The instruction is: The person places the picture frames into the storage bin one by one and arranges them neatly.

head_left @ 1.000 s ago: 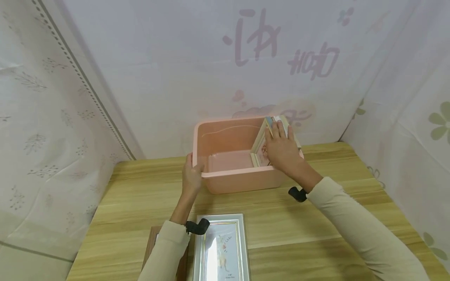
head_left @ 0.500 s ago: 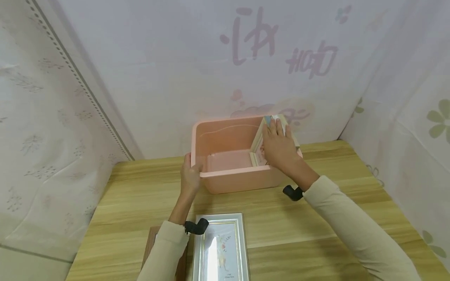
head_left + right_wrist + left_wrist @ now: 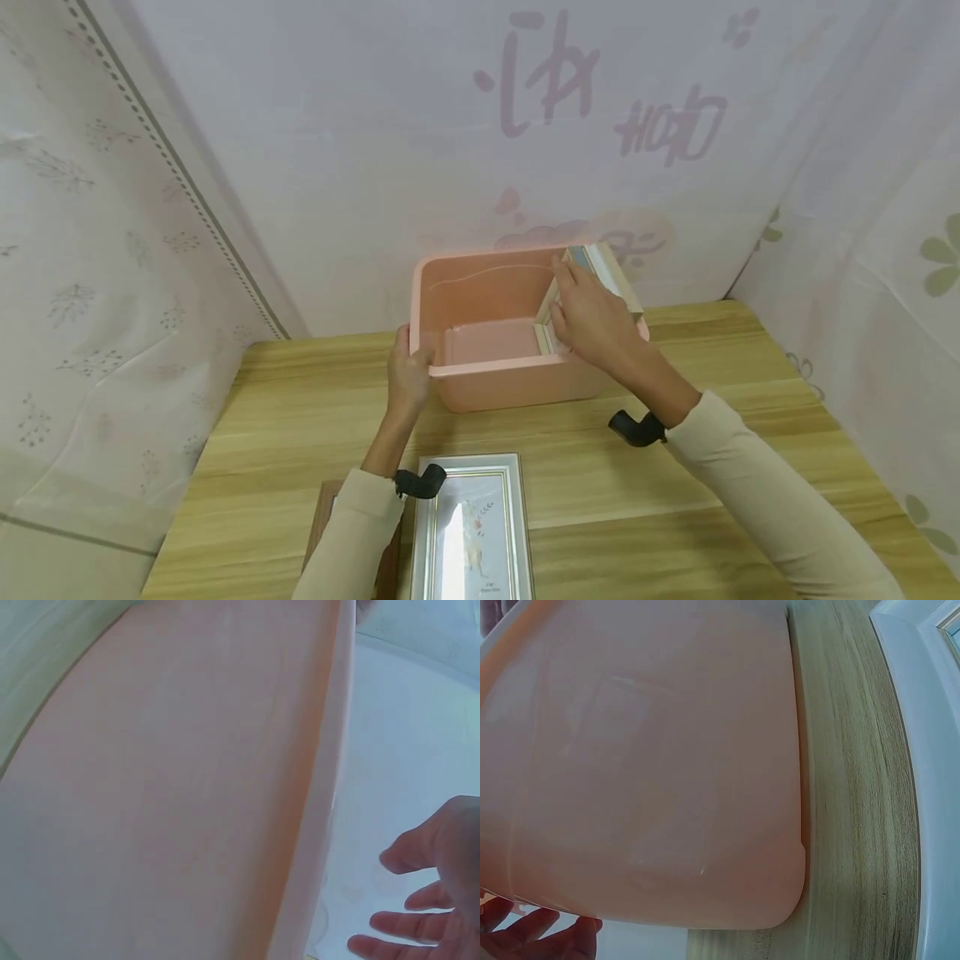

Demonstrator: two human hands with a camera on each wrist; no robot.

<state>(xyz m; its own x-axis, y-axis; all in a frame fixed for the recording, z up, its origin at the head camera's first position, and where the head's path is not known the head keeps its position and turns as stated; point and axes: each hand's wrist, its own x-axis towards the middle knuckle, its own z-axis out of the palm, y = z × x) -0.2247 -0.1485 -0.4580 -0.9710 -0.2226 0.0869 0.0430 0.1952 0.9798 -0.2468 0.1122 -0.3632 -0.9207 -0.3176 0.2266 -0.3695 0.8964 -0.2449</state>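
A pink plastic tub (image 3: 517,390) stands at the back of the table, its wall filling much of both wrist views. At its left front corner my left hand (image 3: 408,379) grips the rim, thumb on the inner side; its fingertips show under the tub (image 3: 652,765) in the left wrist view. Cream-edged picture frames (image 3: 624,287) lean inside the tub's right end, their exact number unclear. My right hand (image 3: 596,325) is over them, fingers bent loosely toward the left. In the right wrist view the right hand (image 3: 442,892) has its thumb and fingers apart, holding nothing visible.
A white picture frame (image 3: 519,525) with a gold inner line lies flat on the wooden table (image 3: 637,508) at the front. Left of it lies a brown frame (image 3: 322,517), partly under my left sleeve. Printed cloth (image 3: 360,208) hangs behind and beside the table.
My right hand was flat over the leaning frames with fingers straight; it has since turned and drawn its fingers left, uncovering more of the frames' top edges. My left hand stays on the rim.
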